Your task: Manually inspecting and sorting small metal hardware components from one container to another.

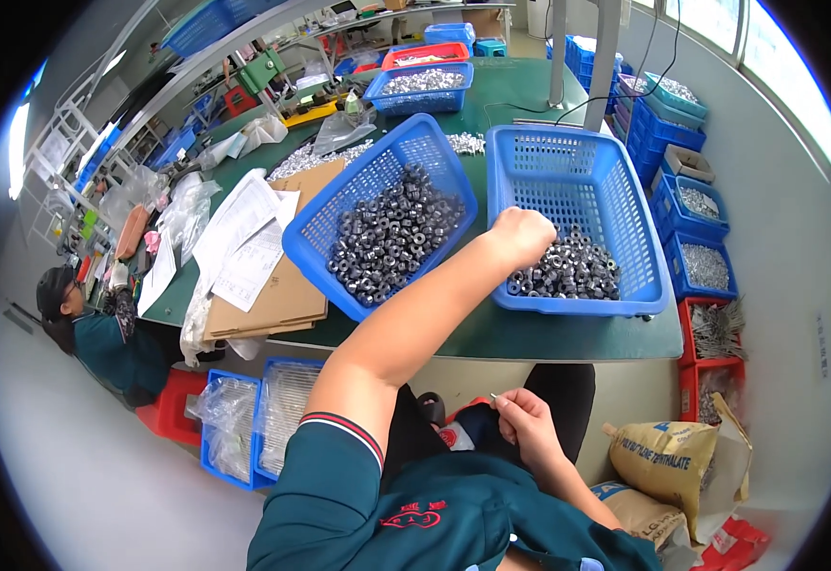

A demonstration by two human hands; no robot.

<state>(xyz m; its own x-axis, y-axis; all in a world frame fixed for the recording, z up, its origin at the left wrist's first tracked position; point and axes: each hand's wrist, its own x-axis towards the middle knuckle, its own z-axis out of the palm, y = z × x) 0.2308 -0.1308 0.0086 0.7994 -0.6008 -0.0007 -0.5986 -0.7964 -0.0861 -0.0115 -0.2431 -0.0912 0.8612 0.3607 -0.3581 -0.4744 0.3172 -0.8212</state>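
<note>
Two blue baskets (582, 181) hold dark nuts (391, 243); left hand (522, 238) reaches in.

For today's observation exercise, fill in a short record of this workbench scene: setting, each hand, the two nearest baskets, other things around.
Setting: green worktable, seen from above
Left hand: closed, reaching into the right blue basket, over dark metal nuts
Right hand: down at the lap, pinching a thin metal piece
Left blue basket: tilted, holds a heap of dark nuts
Around: cardboard, paper sheets, another person seated at left
</note>
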